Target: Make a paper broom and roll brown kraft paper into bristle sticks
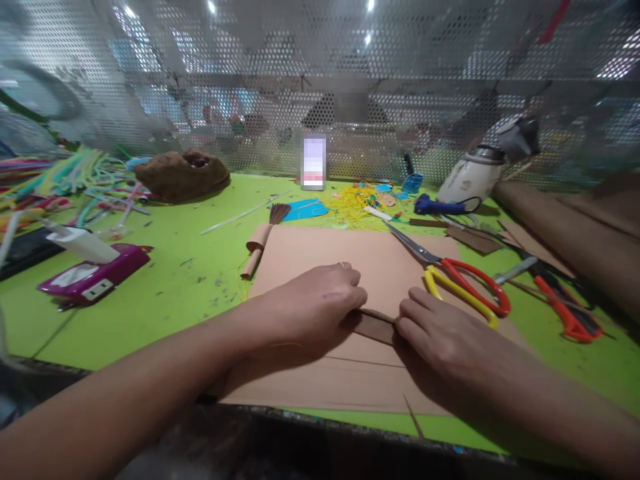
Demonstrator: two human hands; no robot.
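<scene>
I am pinching a dark brown strip (375,328) between my two hands, my left hand (325,298) gripping its left end and my right hand (443,328) its right, fingers curling inward. The strip is lying over a tan sheet (310,257) on the green table (175,273), and scissors (433,260) are resting just beyond my right hand.

Holding a brown strip (375,329) between left hand (325,300) and right hand (443,333) over a tan sheet (320,250) on the tabletop (180,267). Showing red-and-yellow scissors (427,256) just beyond the right hand, a blue glue gun (440,205) farther back.
</scene>
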